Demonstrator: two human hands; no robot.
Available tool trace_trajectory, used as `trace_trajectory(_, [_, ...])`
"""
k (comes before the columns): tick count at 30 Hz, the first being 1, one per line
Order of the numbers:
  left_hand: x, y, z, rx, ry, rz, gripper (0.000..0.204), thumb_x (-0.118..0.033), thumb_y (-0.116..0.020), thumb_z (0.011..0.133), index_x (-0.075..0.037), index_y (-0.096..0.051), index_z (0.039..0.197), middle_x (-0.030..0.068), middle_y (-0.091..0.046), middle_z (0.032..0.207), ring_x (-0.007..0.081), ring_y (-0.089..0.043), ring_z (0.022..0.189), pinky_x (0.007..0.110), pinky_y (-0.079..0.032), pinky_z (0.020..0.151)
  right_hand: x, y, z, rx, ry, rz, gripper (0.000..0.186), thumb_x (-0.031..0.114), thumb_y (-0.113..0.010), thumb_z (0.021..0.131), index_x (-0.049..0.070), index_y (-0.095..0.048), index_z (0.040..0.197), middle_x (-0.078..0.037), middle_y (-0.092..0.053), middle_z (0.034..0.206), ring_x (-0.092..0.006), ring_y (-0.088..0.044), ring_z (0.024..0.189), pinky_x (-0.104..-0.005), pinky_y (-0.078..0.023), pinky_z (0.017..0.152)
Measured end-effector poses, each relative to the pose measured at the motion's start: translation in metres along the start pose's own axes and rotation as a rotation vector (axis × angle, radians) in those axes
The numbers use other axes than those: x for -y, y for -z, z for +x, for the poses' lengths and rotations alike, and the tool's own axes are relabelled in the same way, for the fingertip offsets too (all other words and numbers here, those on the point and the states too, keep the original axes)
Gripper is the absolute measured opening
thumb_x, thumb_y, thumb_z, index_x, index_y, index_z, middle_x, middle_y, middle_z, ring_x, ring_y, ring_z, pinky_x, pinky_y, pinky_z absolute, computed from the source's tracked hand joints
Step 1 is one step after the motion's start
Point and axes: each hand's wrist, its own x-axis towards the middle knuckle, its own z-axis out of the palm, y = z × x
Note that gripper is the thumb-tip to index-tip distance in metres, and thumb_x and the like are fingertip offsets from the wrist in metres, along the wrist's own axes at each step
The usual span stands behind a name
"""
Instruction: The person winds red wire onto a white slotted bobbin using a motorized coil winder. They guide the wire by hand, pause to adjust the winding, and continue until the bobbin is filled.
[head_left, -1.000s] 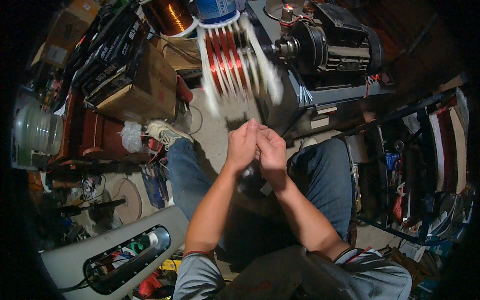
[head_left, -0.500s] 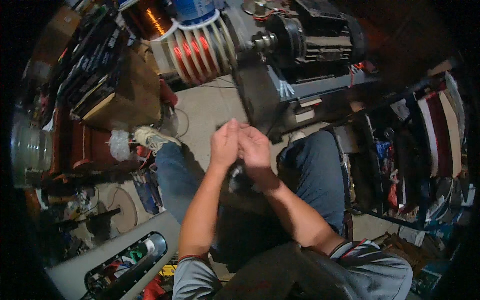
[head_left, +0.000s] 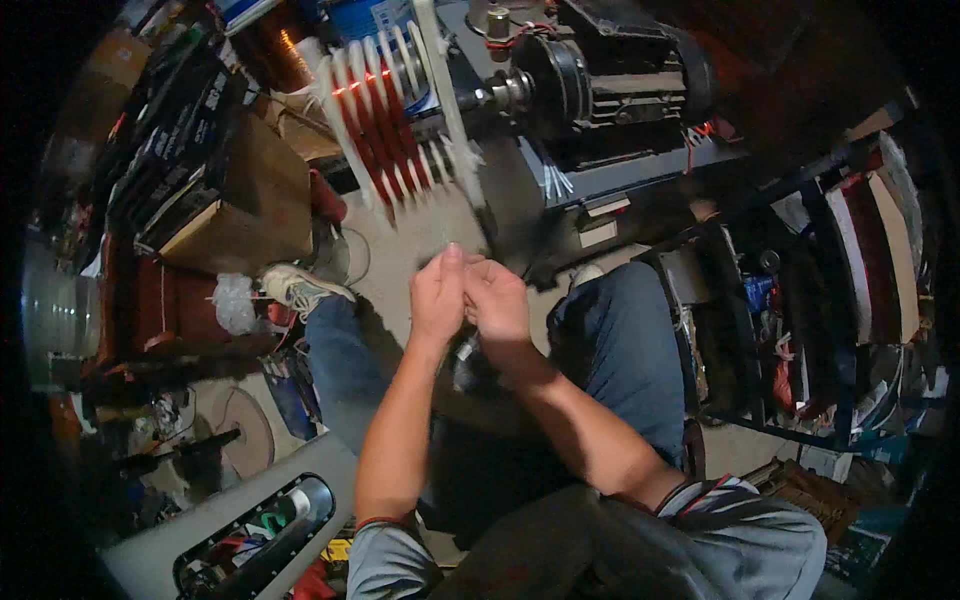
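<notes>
My left hand (head_left: 437, 297) and my right hand (head_left: 497, 302) are closed and pressed together above my knees, fingertips pointing forward; what they pinch is too small to make out. Beyond them a winding former (head_left: 372, 135) with white slotted sides and red copper wire sits on the shaft of a dark electric motor (head_left: 615, 85) on a machine bench (head_left: 640, 160). A spool of copper wire (head_left: 275, 55) and a blue container (head_left: 375, 15) stand behind the former, at the top of the view.
Cardboard boxes (head_left: 250, 200) with black packages are stacked at front left, near a red cylinder (head_left: 325, 195). A cluttered dark rack (head_left: 840, 300) is at right. A grey panel (head_left: 150, 540) with a long opening lies at lower left. My legs (head_left: 620, 340) flank my arms.
The former was motion-blurred a second ago and now shows its slots in a different position. The whole scene has shifted left in the picture, along with my hands, which keep the same grip.
</notes>
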Motion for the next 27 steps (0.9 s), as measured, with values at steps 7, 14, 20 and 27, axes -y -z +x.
trace_trajectory(7, [0.000,0.002,0.001,0.000,-0.018,0.030,0.043,-0.031,-0.043,0.099,0.003,-0.067,0.089,0.0112,-0.066,0.070,0.0138,-0.062,0.066,0.030,-0.050,0.063,0.010,-0.012,-0.003,0.004,0.025,0.029,0.016,0.018,-0.057,0.093,0.004,-0.063,0.089,0.006,-0.050,0.062,-0.0006,-0.036,0.049,-0.0186,-0.026,0.044])
trace_trajectory(14, [-0.007,0.001,0.002,0.004,-0.037,0.061,0.043,-0.031,-0.042,0.098,0.003,-0.067,0.089,0.0133,-0.067,0.072,0.0160,-0.064,0.068,0.032,-0.050,0.064,-0.002,0.005,0.002,0.073,0.020,0.021,0.019,0.015,-0.054,0.095,-0.002,-0.062,0.098,0.001,-0.061,0.084,-0.0038,-0.052,0.071,-0.0190,-0.041,0.064])
trace_trajectory(20, [0.002,0.001,0.002,-0.001,-0.049,0.044,0.042,-0.030,-0.043,0.098,0.004,-0.067,0.088,0.0135,-0.067,0.072,0.0158,-0.064,0.068,0.031,-0.050,0.064,-0.007,0.006,0.005,0.048,0.004,0.013,0.021,0.016,-0.056,0.094,-0.003,-0.062,0.099,0.000,-0.061,0.084,-0.0043,-0.053,0.071,-0.0194,-0.042,0.063])
trace_trajectory(27, [0.003,-0.001,0.001,0.006,-0.021,-0.016,0.043,-0.031,-0.043,0.099,0.004,-0.066,0.089,0.0088,-0.066,0.073,0.0127,-0.060,0.067,0.029,-0.049,0.064,0.000,0.001,0.003,0.014,-0.018,-0.021,0.022,0.015,-0.056,0.094,-0.004,-0.061,0.102,-0.001,-0.063,0.086,-0.0054,-0.055,0.074,-0.0206,-0.044,0.065])
